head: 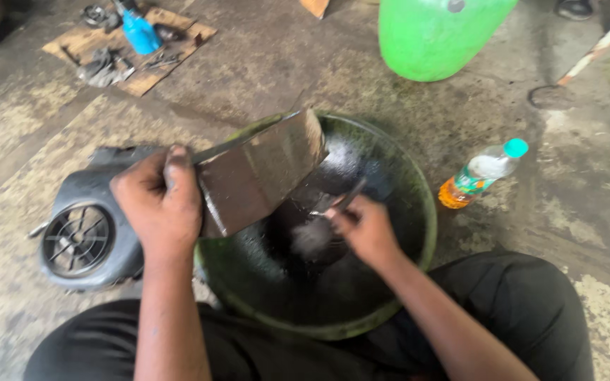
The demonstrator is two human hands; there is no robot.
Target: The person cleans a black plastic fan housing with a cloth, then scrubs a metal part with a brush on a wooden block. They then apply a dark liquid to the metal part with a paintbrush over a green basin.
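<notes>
My left hand (158, 201) grips a flat, dirty metal plate (262, 173) by its left edge and holds it tilted over a green basin (425, 212) that holds dark liquid. My right hand (365, 229) is closed around a small brush (323, 226), whose pale bristles sit low over the liquid, just under the plate's lower edge. The brush is blurred.
A dark grey fan cover (82, 236) lies on the floor left of the basin. A plastic bottle (481, 173) with orange liquid lies to the right. A large green container (435, 32) stands behind. Tools and a blue bottle (139, 32) rest on cardboard at far left.
</notes>
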